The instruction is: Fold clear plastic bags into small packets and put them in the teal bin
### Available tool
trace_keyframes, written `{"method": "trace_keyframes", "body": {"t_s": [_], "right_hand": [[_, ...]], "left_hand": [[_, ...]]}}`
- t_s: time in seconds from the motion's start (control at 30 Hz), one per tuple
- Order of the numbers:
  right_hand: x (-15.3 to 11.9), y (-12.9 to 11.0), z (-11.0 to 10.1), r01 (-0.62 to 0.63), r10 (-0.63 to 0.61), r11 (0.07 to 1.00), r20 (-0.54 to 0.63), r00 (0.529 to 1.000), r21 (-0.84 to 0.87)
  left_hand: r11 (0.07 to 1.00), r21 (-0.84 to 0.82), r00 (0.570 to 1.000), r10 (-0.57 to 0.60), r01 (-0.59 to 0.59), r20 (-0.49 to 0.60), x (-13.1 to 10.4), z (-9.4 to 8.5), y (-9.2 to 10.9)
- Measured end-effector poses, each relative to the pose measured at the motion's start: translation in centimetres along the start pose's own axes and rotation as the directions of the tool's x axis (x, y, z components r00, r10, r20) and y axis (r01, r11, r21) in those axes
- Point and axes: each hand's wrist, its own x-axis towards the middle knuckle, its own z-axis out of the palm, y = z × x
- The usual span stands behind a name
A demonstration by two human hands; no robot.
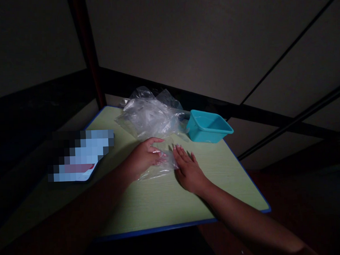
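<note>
A clear plastic bag (157,172) lies on the pale green table (161,206) between my two hands. My left hand (147,157) rests over the bag's left part, its fingers apart and pointing right. At the bag's right edge, my right hand (188,169) lies flat with its fingers stretched out away from me. Just beyond my hands is a loose pile of clear plastic bags (150,115). How much of the near bag is under my left palm is hidden.
A turquoise plastic basket (209,131) stands at the table's far right edge, beside the pile. On the left lies a phone-like device with a lit screen (89,156), partly blurred by pixels. Blue edging (162,229) borders the table, and a dark wall stands behind.
</note>
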Motion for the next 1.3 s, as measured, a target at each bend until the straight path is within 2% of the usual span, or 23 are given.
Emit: {"method": "trace_keyframes", "body": {"t_s": [0.13,0.27,0.37,0.47,0.57,0.67,0.73,0.9,1.0,1.2,1.3], "right_hand": [[0.0,0.0,0.1,0.016,-0.016,1.0,-0.001,1.0,-0.011],[0.0,-0.1,0.2,0.017,-0.017,1.0,-0.003,1.0,-0.017],[0.0,-0.1,0.2,0.014,-0.014,1.0,0.011,1.0,-0.014],[0.0,-0.1,0.2,0.011,-0.011,1.0,0.006,1.0,0.0],[0.0,0.0,0.3,0.012,-0.011,1.0,-0.006,1.0,0.009],[0.0,0.0,0.2,0.007,-0.007,1.0,0.0,1.0,0.003],[0.0,-0.1,0.0,0.002,-0.002,1.0,0.015,1.0,-0.001],[0.1,-0.4,-0.1,-0.021,0.021,1.0,0.024,1.0,-0.009],[0.1,-0.3,0.0,-0.018,0.018,1.0,0.009,1.0,-0.009],[0.0,-0.1,0.3,-0.001,0.0,1.0,-0.012,1.0,-0.001],[0.0,-0.1,0.3,-0.001,0.001,1.0,-0.013,1.0,-0.002]], "left_hand": [[0.971,-0.21,0.993,-0.114,0.11,-0.009,0.0,0.2,0.1],[0.916,-0.385,0.994,-0.108,0.111,0.032,0.2,0.6,-0.5],[0.899,-0.42,0.992,-0.12,0.125,0.04,0.1,0.9,-1.0],[0.933,-0.338,0.989,-0.146,0.126,-0.036,-0.3,1.2,-0.9],[0.984,-0.109,0.984,-0.15,0.139,-0.1,-0.8,1.4,-0.4],[0.979,0.159,0.99,-0.119,0.129,-0.072,-1.0,1.1,-0.2],[0.963,0.261,0.997,-0.061,0.071,-0.045,-0.9,0.8,-0.3],[0.975,0.215,0.998,0.053,-0.059,0.031,-0.4,-0.2,-0.6],[0.98,0.19,0.997,0.049,-0.059,0.057,-0.2,-0.6,-0.6],[0.961,0.25,0.989,0.091,-0.117,0.113,-0.2,-1.3,-0.1],[0.971,0.22,0.994,0.071,-0.088,0.083,-0.2,-1.3,0.0]]}}
